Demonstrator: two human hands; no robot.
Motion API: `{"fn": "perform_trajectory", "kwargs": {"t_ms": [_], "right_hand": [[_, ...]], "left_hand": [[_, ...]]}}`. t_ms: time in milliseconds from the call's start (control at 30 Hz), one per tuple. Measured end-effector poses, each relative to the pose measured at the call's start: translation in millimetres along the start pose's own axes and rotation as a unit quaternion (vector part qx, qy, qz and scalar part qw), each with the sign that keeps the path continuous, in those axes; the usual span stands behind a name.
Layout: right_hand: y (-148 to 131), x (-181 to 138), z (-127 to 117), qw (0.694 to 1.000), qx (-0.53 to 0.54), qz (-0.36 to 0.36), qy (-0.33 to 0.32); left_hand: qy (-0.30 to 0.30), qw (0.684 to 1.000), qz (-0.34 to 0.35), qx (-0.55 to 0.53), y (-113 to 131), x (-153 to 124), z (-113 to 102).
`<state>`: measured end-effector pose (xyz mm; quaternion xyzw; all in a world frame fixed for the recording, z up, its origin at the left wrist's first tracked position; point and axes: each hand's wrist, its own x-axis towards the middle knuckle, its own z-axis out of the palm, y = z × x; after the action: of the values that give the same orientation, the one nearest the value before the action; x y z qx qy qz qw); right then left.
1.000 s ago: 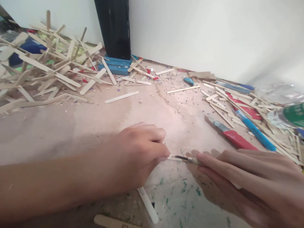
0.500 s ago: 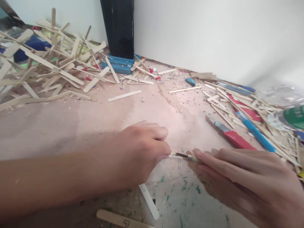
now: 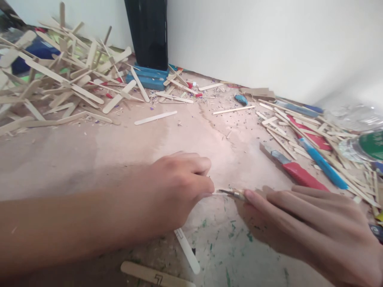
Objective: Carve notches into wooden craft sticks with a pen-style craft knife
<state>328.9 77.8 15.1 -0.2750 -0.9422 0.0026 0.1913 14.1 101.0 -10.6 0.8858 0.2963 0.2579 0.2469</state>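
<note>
My left hand [image 3: 182,191] is closed, pinching a thin wooden craft stick [image 3: 217,192] flat against the table. Most of that stick is hidden under my fingers. In my right hand [image 3: 320,227] is a craft knife [image 3: 238,195], gripped near its metal collar, its narrow blade resting on the stick just right of my left fingertips. A pale craft stick [image 3: 189,255] with a drawn outline pokes out from beneath my left wrist. Nearer the bottom edge lies another craft stick [image 3: 143,273], also marked with an outline.
Loose craft sticks pile up [image 3: 68,79] at the far left. A dark upright post [image 3: 148,36] stands in a blue base [image 3: 149,77]. On the right lie a red utility knife [image 3: 305,175], a blue-handled tool [image 3: 324,163], more sticks and a clear bottle [image 3: 350,147].
The craft knife and my right fingertips have shifted slightly left along the stick, closer to my left hand. My left hand stays nearly in place. The view has moved a little.
</note>
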Motion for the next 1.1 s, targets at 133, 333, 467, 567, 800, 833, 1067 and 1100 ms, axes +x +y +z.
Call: {"fn": "perform_trajectory", "kwargs": {"t_ms": [133, 333, 467, 567, 800, 833, 1067, 1100], "right_hand": [[3, 4, 4, 0.997, -0.035, -0.068, 0.003], [-1, 15, 6, 1.000, 0.015, -0.004, -0.006], [1, 11, 5, 0.998, -0.036, -0.059, 0.006], [3, 9, 6, 0.998, -0.030, -0.051, 0.012], [3, 14, 10, 0.999, 0.033, 0.004, -0.012], [3, 14, 10, 1.000, 0.031, -0.001, -0.003], [3, 14, 11, 1.000, 0.028, -0.013, 0.005], [2, 15, 10, 0.999, 0.053, 0.002, 0.003]], "left_hand": [[0.005, 1.000, -0.007, 0.004, 2, -1, 1], [0.002, 1.000, -0.014, 0.004, 2, -1, 0], [0.002, 1.000, -0.010, 0.003, 2, -1, 0], [0.004, 1.000, -0.009, 0.003, 2, -1, 1], [0.008, 1.000, -0.011, -0.004, 3, -2, 1], [0.006, 1.000, -0.012, -0.006, 3, -2, 1], [0.007, 1.000, -0.008, -0.001, 2, -1, 2], [0.009, 1.000, -0.007, -0.002, 2, -1, 2]]}}
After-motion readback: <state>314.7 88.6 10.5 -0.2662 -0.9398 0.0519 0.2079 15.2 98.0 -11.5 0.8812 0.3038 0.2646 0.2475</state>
